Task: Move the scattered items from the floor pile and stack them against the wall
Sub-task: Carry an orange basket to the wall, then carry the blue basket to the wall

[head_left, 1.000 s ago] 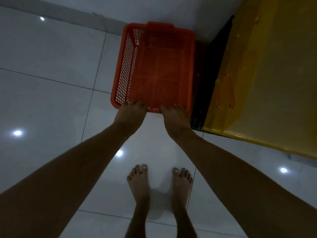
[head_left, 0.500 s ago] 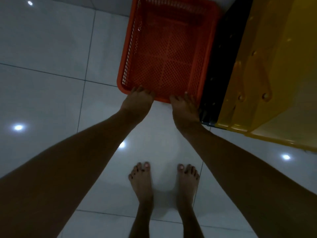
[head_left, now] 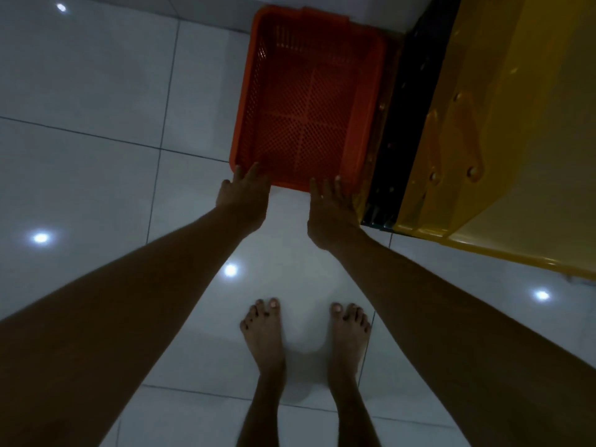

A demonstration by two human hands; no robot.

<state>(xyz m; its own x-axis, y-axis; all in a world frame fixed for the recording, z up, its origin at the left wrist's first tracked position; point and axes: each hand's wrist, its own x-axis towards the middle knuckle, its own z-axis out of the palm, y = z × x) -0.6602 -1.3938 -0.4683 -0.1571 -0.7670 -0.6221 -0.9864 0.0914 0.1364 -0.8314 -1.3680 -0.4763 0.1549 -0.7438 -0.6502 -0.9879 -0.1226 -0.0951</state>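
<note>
Orange basket (head_left: 309,101) sits directly ahead of both hands, far end near wall. Left hand (head_left: 244,201) & right hand (head_left: 332,214): fingers straight, tips at near rim, no grip. Push evenly w/ both palms; keep basket parallel to yellow bin (head_left: 503,130) just right of right hand.

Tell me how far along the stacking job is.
Done: orange basket sits at the wall, beside the yellow bin. In hand: left hand and right hand, fingers straight, at its near rim. Left: the floor pile is out of view, so unknown.
</note>
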